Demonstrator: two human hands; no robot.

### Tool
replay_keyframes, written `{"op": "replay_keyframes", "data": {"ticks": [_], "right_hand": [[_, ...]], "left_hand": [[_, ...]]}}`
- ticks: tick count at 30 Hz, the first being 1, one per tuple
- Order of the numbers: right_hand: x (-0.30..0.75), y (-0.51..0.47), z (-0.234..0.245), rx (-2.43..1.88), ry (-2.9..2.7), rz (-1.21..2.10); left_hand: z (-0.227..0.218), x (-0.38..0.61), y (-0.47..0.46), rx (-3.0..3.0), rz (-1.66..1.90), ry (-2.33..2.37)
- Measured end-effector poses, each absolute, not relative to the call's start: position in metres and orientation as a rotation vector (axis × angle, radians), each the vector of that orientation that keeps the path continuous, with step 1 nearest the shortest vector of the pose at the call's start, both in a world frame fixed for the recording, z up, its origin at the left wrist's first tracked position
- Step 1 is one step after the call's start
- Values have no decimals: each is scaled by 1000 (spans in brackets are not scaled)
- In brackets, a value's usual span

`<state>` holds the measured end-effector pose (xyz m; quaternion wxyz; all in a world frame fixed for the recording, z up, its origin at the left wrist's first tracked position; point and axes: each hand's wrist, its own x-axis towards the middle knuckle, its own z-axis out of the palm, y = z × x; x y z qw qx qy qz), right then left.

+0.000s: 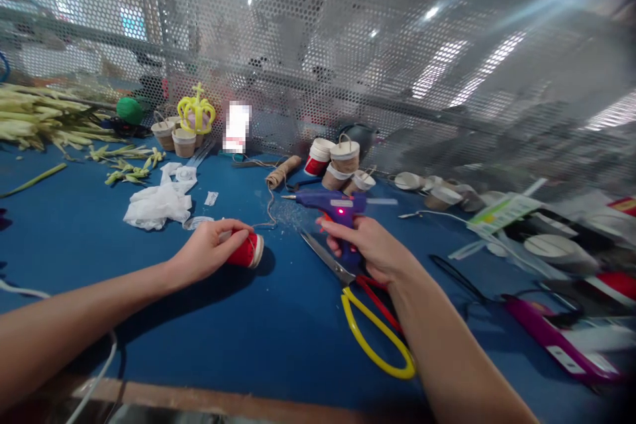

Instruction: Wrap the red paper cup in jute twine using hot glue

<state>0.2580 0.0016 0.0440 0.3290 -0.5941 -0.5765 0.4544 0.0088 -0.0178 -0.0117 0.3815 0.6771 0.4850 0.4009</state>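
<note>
My left hand (213, 248) is wrapped round a small red cup (243, 250) with a pale rim, tilted on its side just above the blue tabletop. A strand of twine runs from near the cup back to a twine roll (283, 172). In my right hand (370, 245) is a blue hot glue gun (342, 204), its nozzle pointing left, its red light lit and a clear glue stick out of its back. One finger lies at the orange trigger. Scissors (372, 318) with red and yellow handles lie beneath my right wrist, blades toward the upper left.
Crumpled white plastic (159, 202) lies left of the cup. Several small twine-wrapped cups (342, 158) stand at the back near a perforated metal screen (278, 46). A purple power strip (556, 338) lies at right; dried husks (40, 116) and a yellow crown (197, 112) are at left.
</note>
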Motion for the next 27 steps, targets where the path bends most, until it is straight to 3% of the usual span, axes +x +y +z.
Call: {"op": "replay_keyframes", "data": {"ticks": [3,11,27], "right_hand": [[245,-17,46,-1434,-1567,1288],[232,-40,34,-1565,-1870,989],[229,-52,41,-1707,-2043,877]], "left_hand": [[-12,9,-16,1680,991,1263],[-11,11,-12,1547,1007,1303],[-9,13,-9,1471,972,1335]]}}
